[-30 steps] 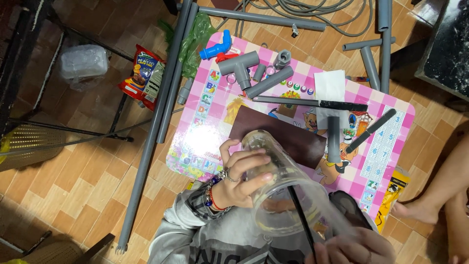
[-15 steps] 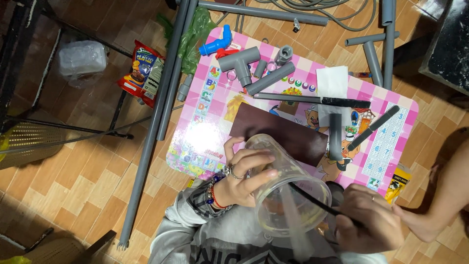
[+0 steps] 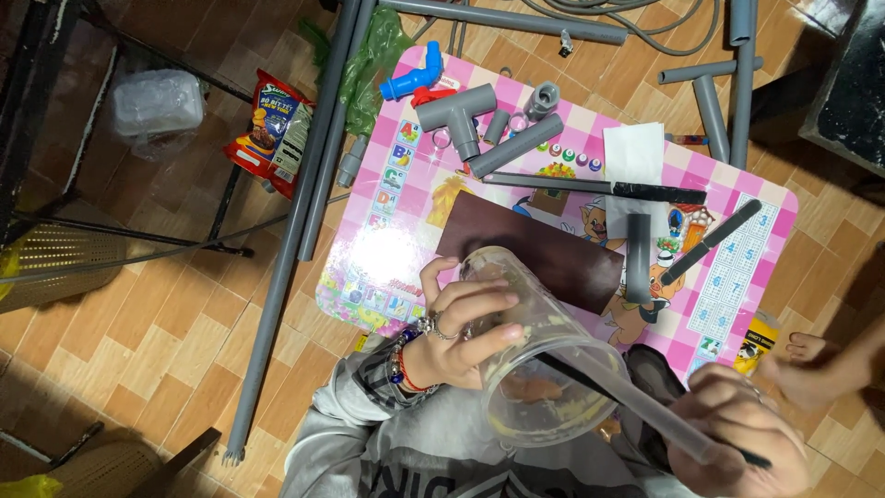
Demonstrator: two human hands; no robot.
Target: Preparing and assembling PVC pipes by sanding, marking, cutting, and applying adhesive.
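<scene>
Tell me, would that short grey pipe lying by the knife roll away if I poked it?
Probably, yes. The short grey pipe is round and lies on its side on the smooth pink table, so a sideways poke would likely roll it. It looks like stiff, hollow plastic, so it should feel light and not bend. The grey T-shaped fitting beside it might stop it.

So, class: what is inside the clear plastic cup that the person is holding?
Inside the clear plastic cup, tilted in the left hand, are yellowish smears and an orange-brown lump. A clear straw and a thin dark stick, held by the right hand, reach in. Their tips are blurred.
</scene>
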